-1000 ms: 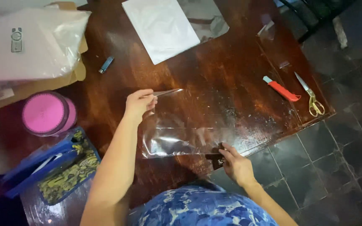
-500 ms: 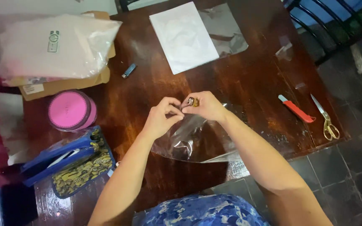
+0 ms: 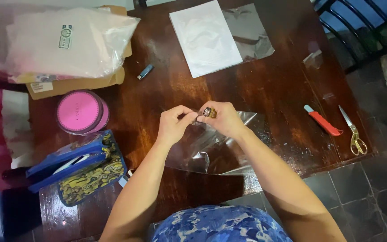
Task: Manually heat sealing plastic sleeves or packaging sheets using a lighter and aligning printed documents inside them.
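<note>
Flanking both hands [image 3: 198, 121]: pink tin [image 3: 81, 112], red cutter [image 3: 323, 124], scissors [image 3: 352, 132].

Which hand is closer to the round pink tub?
Left. The left hand is just right of the round pink tub; the right hand is farther right, beyond it.

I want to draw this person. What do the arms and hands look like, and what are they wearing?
Both arms are bare from elbow to fingers: no sleeves, gloves, watch or bracelets show. The left hand and right hand have short nails. I cannot tell whether any finger wears a ring. Lower down is a blue top with a white blotchy pattern.
</note>
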